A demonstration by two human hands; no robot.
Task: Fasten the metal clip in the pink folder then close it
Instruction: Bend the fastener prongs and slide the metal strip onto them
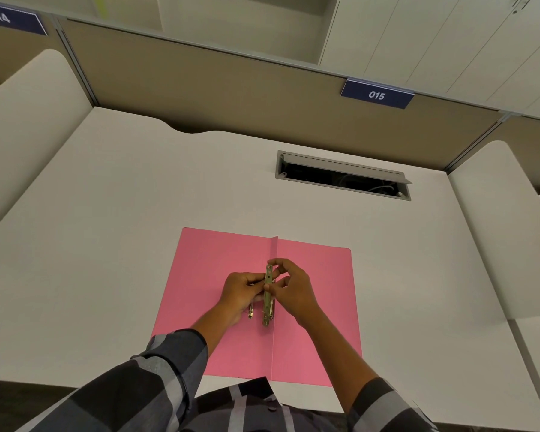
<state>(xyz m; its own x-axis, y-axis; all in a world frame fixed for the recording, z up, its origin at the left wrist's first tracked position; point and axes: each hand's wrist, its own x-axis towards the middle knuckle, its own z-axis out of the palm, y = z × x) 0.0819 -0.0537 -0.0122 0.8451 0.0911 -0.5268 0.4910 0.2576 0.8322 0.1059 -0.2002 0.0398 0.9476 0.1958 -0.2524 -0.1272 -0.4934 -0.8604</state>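
The pink folder (312,307) lies open and flat on the white desk, its spine fold running away from me down the middle. A long metal clip bar (267,304) stands along that fold. My right hand (293,289) pinches the bar's upper part between thumb and fingers. Just left of the fold, my left hand (242,294) grips the bar's middle from the side. A second small metal piece (250,310) pokes out below my left hand; how it is held is hidden.
The white desk (106,244) is bounded by curved side dividers. An open cable slot (343,176) is set into the desk behind the folder, to the right. A tan partition with a "015" label (377,94) rises at the back.
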